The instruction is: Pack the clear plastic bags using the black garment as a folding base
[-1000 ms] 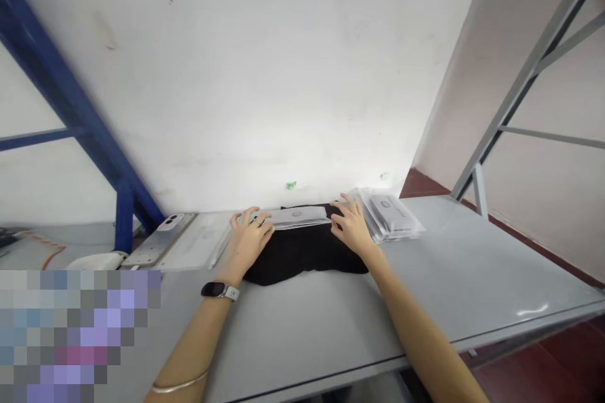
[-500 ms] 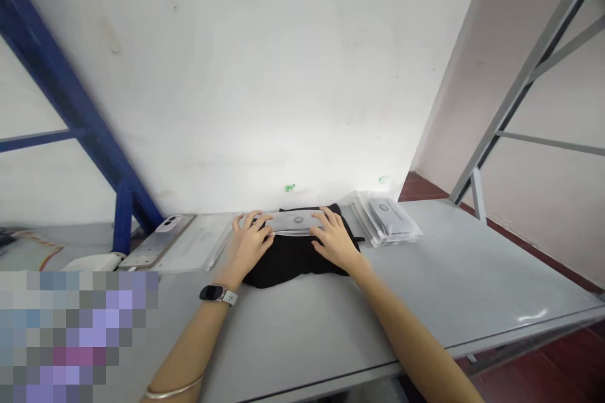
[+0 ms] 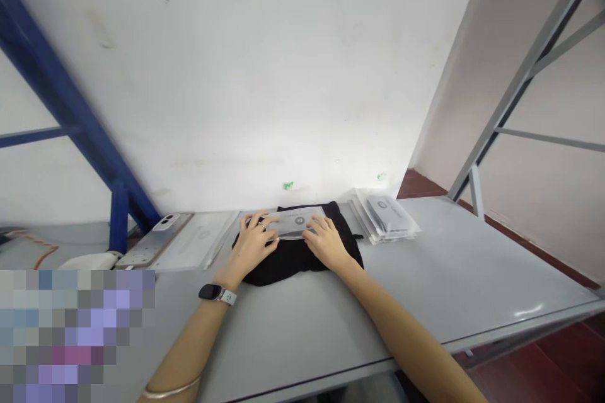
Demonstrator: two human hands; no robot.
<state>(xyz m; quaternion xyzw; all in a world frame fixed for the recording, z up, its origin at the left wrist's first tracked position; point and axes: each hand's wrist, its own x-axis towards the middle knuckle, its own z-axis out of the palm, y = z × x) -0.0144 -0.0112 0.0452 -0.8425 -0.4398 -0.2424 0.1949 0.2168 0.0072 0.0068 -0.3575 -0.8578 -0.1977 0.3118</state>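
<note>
Left grip (image 3: 250, 245) and right grip (image 3: 327, 244) curl over either end of a printed translucent plastic bag (image 3: 293, 221); whether they pinch it or merely rest on it, I cannot tell. It lies on a black cloth item (image 3: 278, 269). Light, even pressure from both sides would probably serve best (slick film may slide on fabric), keeping the near edge straight. Right of the cloth sits a stack of similar bags (image 3: 390, 217); to the left, flat plastic bags (image 3: 201, 236) beside a phone (image 3: 155, 242). Beyond the grey desk (image 3: 449, 277) rises a scuffed white wall (image 3: 283, 75); a blue metal frame (image 3: 59, 85) stands left, red floor (image 3: 524, 371) shows right.
</note>
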